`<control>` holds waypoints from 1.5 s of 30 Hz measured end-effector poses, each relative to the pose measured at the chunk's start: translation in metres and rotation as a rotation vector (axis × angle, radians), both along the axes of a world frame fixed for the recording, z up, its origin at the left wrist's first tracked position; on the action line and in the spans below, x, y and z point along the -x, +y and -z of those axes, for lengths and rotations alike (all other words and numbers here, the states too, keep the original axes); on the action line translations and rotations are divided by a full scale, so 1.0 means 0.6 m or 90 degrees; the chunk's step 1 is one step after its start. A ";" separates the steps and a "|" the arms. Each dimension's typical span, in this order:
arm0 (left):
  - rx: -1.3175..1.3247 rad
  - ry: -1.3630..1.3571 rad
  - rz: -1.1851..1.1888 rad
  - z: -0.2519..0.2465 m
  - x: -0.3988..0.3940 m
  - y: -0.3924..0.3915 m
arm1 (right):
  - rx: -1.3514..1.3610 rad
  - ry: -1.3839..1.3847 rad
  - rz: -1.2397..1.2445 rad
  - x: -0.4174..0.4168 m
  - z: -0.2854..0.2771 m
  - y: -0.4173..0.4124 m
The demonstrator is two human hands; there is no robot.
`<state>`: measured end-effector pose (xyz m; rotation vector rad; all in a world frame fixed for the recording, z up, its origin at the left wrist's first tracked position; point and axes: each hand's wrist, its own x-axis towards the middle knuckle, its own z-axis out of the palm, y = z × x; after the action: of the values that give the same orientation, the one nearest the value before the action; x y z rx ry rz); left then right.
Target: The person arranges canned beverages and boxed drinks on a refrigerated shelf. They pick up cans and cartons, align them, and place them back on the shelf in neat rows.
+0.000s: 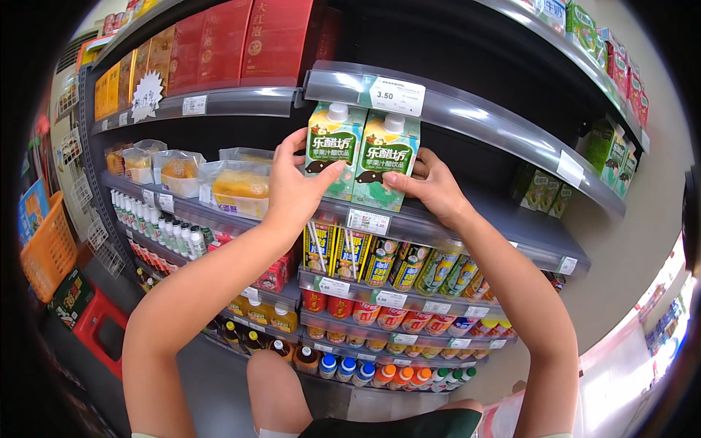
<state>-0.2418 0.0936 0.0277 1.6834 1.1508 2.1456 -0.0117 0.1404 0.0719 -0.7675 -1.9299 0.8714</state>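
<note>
Two green-and-yellow drink cartons with white screw caps stand side by side at the front of a dark shelf. My left hand grips the left carton, thumb across its front and fingers around its outer side. Around the right carton my right hand is closed the same way, its thumb on the front face. The cartons touch or nearly touch each other. Their lower edges reach the shelf's front rail, which carries a price tag. My fingertips behind the cartons are hidden.
Wrapped bread lies on the shelf to the left. Red gift boxes stand above it. An upper shelf rail overhangs close to the caps. Cans and bottles fill lower shelves. An orange basket and red stool are at left.
</note>
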 end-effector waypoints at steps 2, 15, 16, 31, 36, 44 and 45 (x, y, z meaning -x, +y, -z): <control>-0.007 0.053 -0.054 0.014 -0.010 -0.013 | -0.013 -0.008 0.010 -0.004 0.002 0.001; -0.239 0.360 0.032 -0.018 -0.104 -0.089 | -0.383 -0.088 0.163 -0.052 0.012 -0.081; -0.248 0.380 0.012 -0.024 -0.108 -0.084 | -0.418 -0.099 0.167 -0.072 0.012 -0.103; -0.290 0.466 0.175 -0.255 -0.422 -0.055 | -0.743 -0.002 0.666 -0.450 -0.128 -0.165; -0.112 0.408 0.271 -0.317 -0.531 -0.031 | -0.675 0.019 0.771 -0.512 -0.145 -0.125; 0.055 0.299 0.307 -0.362 -0.637 0.010 | -0.621 -0.324 0.810 -0.561 -0.080 -0.115; 0.058 0.306 0.305 -0.365 -0.650 0.017 | -0.624 -0.342 0.814 -0.566 -0.079 -0.119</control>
<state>0.1481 0.1037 0.2469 2.2229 0.8024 1.4271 0.3281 0.0687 0.1193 -1.3389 -1.4738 -1.0488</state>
